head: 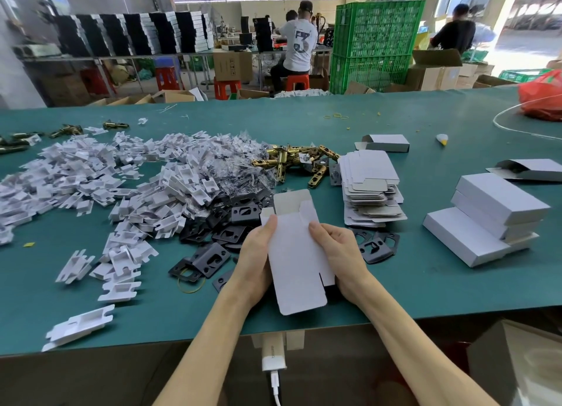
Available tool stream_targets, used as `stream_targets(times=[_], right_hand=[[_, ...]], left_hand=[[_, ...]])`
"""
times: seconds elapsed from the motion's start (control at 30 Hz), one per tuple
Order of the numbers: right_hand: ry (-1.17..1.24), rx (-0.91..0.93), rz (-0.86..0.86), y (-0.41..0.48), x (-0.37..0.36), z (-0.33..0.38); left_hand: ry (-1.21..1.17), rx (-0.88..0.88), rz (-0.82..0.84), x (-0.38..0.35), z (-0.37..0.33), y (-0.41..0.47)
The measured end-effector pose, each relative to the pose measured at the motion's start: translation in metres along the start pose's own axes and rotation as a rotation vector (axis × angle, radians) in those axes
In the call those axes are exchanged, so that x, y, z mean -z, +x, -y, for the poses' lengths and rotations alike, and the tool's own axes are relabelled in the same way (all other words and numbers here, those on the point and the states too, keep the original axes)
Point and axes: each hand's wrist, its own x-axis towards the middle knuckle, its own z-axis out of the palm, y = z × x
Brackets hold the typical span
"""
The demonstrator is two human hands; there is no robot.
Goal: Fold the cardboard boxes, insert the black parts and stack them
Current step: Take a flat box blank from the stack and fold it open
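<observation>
A flat cardboard box (pixel 296 253) is held above the bench's (pixel 425 126) near edge, long axis pointing away from the body. Its sides are gripped by the left hand (pixel 257 259) and right hand (pixel 337 250), equally near. Black parts (pixel 209 255) are scattered just beyond, leftward.

Head-worn — looking down across the table (pixel 425 284).

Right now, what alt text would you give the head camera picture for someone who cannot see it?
A person's left hand and right hand hold a white cardboard box, its flaps open, over a green table. Around it lie black plates, a heap of white plastic inserts, brass parts and a stack of flat boxes; finished boxes are stacked at the right.
</observation>
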Motion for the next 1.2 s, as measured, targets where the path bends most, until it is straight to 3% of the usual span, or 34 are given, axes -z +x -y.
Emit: stream_targets(times=[0.23,0.57,0.87,1.2], right_hand=[[-0.015,0.081,-0.001,-0.001,-0.003,0.001],[-0.218,0.143,0.055,0.001,-0.006,0.001],[0.012,0.104,-0.011,-0.002,0.001,0.004],[0.015,0.104,0.038,-0.003,0.0,0.005]], left_hand=[[0.011,-0.035,-0.017,0.001,-0.002,0.0],[0.089,-0.129,0.134,-0.003,0.004,-0.003],[0.192,-0.316,0.056,0.002,0.011,0.009],[0.117,-0.22,-0.044,0.002,0.009,0.005]])
